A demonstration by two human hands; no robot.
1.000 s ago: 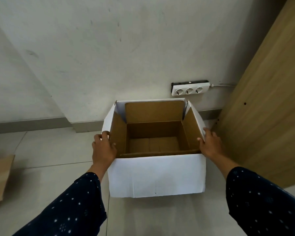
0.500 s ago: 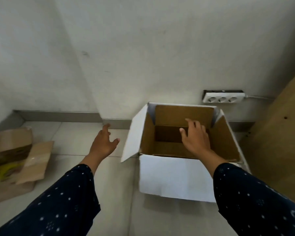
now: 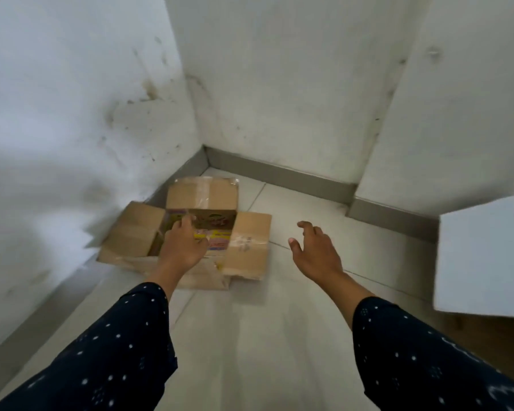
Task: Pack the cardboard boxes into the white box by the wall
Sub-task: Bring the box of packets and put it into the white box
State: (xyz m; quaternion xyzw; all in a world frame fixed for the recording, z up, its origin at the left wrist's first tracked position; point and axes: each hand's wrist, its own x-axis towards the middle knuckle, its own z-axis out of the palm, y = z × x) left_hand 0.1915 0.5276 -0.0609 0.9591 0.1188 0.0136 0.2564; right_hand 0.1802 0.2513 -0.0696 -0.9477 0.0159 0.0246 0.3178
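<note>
A brown cardboard box (image 3: 247, 241) lies on the floor in the room's corner, its flaps spread open and printed packaging showing inside. My left hand (image 3: 183, 244) reaches over its open middle with fingers spread, and holds nothing that I can see. My right hand (image 3: 315, 250) hovers open above the tiles to the right of that box, clear of it. The white box (image 3: 481, 256) stands at the right edge, only one white flap and side showing.
Two white walls meet in the corner behind the cardboard box, with a grey skirting board (image 3: 279, 176) along them. A wall pillar (image 3: 445, 99) juts out beside the white box. Pale floor tiles (image 3: 250, 336) lie between me and both boxes.
Both hands let go of the white box and swung left. The view turned left with them, so the white box slid to the right edge and the cardboard box came to the centre.
</note>
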